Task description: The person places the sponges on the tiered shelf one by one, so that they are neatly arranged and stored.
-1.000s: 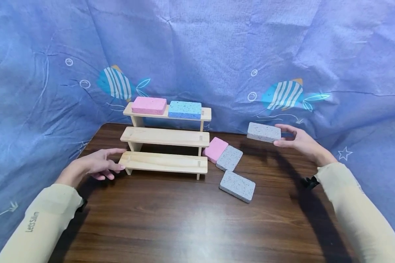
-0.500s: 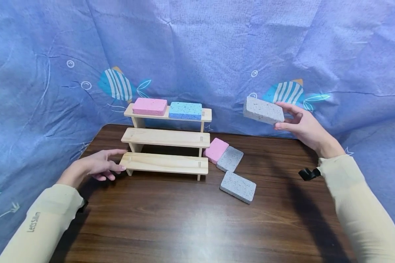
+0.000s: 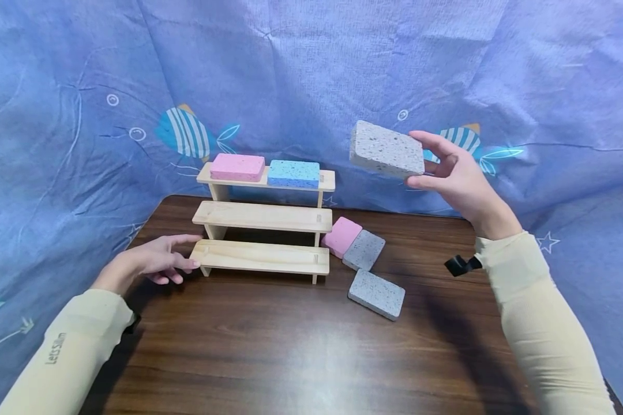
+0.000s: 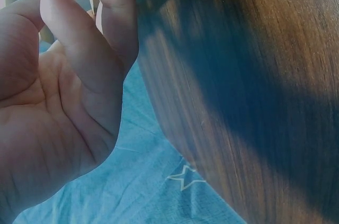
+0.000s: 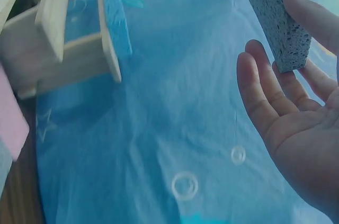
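My right hand holds a grey speckled sponge by its right end, raised above the table and tilted. The right wrist view shows the thumb on one face of this sponge and fingers behind it. My left hand touches the left end of the bottom step of a three-tier wooden shelf, its index finger and thumb extended. In the left wrist view, the left hand's contact with the shelf is mostly out of sight. On the top step sit a pink sponge and a blue sponge.
Right of the shelf, a pink sponge and a grey sponge lie touching on the dark wooden table. Another grey sponge lies nearer the front. A blue fish-print cloth hangs behind the table.
My right hand has lifted the grey sponge higher and then carried it left toward the shelf, tilting it. The left hand, shelf and other sponges stay in place.
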A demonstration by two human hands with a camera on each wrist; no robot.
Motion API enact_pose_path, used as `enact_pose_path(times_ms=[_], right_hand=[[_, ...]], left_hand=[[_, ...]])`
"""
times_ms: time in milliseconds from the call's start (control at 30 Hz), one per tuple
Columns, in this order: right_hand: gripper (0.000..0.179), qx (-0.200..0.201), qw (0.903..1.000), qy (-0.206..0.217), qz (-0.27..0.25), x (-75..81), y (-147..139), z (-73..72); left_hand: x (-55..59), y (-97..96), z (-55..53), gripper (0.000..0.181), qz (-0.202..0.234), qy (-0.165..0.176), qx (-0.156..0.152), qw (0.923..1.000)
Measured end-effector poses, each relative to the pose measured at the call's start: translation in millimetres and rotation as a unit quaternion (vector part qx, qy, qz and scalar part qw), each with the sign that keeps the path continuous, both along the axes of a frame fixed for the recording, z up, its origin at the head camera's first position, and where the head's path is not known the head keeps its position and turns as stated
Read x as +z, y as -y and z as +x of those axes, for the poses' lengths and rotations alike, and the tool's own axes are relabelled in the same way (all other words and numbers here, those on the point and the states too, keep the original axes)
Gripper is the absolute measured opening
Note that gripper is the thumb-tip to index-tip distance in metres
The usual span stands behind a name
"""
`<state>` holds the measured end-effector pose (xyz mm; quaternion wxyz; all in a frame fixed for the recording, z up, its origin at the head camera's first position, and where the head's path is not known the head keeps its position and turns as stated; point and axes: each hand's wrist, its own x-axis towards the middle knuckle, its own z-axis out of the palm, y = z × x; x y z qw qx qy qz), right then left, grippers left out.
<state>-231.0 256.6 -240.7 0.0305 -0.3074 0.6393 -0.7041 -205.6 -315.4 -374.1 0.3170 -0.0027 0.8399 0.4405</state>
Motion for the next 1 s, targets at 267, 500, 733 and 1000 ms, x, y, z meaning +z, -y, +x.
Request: enact_pose_path(times_ms=[267, 500, 733, 1000], right_hand=[[0.073, -0.003, 1.0, -0.004, -0.005, 10.3, 32, 4.9], [0.074, -0.029, 0.9992, -0.015, 0.023, 12.2, 59, 4.4], [0.076, -0.031, 0.9986, -0.021, 0.038, 11.0, 85, 0.7], [0.076, -0.012, 0.9968, -0.034, 0.071, 5.1, 117, -7.3]], left_hand=[[-0.3, -1.5, -0.9, 0.09, -0.001, 0.001, -0.001, 1.0], [0.4, -2.9, -0.5, 0.091, -0.007, 0.003, -0.001, 1.0], [0.6, -4.0, 0.0, 0.092, -0.014, 0.005, -0.003, 0.9999], [1.7, -3.5, 1.4, 0.092, -0.017, 0.004, -0.004, 0.9998]])
